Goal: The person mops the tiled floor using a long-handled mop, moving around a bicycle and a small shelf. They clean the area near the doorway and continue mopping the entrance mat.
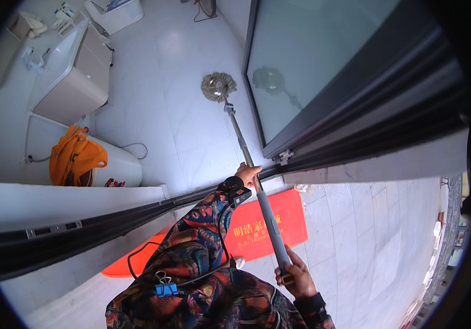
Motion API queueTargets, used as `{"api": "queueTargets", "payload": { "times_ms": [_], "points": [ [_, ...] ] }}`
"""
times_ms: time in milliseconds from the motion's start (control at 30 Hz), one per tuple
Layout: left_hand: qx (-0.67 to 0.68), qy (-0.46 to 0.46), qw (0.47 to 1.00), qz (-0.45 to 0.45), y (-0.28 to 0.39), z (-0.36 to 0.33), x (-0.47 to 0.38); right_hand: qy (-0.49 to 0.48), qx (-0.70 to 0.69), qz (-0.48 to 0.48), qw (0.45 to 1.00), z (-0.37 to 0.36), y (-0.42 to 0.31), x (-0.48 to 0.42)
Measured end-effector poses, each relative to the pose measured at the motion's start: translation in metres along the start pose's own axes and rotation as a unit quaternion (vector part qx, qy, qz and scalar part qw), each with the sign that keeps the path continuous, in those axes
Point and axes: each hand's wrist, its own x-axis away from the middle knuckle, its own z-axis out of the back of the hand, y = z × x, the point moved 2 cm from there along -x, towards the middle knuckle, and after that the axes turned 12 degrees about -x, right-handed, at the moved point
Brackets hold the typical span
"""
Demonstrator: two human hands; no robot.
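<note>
A mop [239, 137] with a round string head and a telescopic metal pole reaches across a doorway. Its shaggy grey-beige head [219, 87] rests on the tiled floor [157, 82] inside, near the door's edge. My left hand [249, 175] grips the metal pole just above the grey sleeve, over the threshold. Lower down, my right hand [297, 274] holds the end of the grey handle [271, 226]. A cable runs from a small device at my left wrist, and a blue binder clip [166, 289] sits on my patterned clothing.
A glass door [309, 61] with a dark frame stands open at the right. Inside at the left are a washbasin cabinet [73, 88] and a white rounded fixture [122, 162] bearing an orange cloth [77, 154]. A red mat [297, 230] with writing lies outside the threshold [196, 195].
</note>
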Motion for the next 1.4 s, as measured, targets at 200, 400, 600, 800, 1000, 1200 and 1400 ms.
{"api": "queueTargets", "payload": {
  "times_ms": [200, 400, 600, 800, 1000, 1200, 1400],
  "points": [
    [-0.078, -0.009, 0.997, 0.017, -0.107, -0.043, 0.026, 0.1, 0.035, -0.004, 0.994, 0.079, 0.068, 0.131],
    [0.022, -0.099, 0.994, 0.037, -0.203, -0.119, 0.12, 0.192, 0.106, -0.019, 0.975, 0.139, 0.104, 0.257],
    [0.159, -0.15, 0.967, 0.132, -0.247, -0.184, 0.183, 0.26, 0.14, -0.005, 0.955, 0.169, 0.105, 0.316],
    [0.198, -0.088, 0.972, 0.088, -0.212, -0.144, 0.129, 0.227, 0.15, -0.018, 0.962, 0.141, 0.072, 0.246],
    [0.159, 0.057, 0.985, -0.023, -0.116, -0.053, 0.039, 0.135, 0.145, -0.014, 0.98, 0.064, 0.036, 0.117],
    [0.087, 0.179, 0.978, -0.064, -0.016, 0.007, -0.004, 0.041, 0.208, 0.072, 0.975, -0.01, -0.015, -0.05],
    [-0.048, 0.231, 0.969, -0.073, 0.021, 0.053, -0.056, 0.022, 0.164, 0.092, 0.982, -0.042, -0.029, -0.128]
  ]
}}
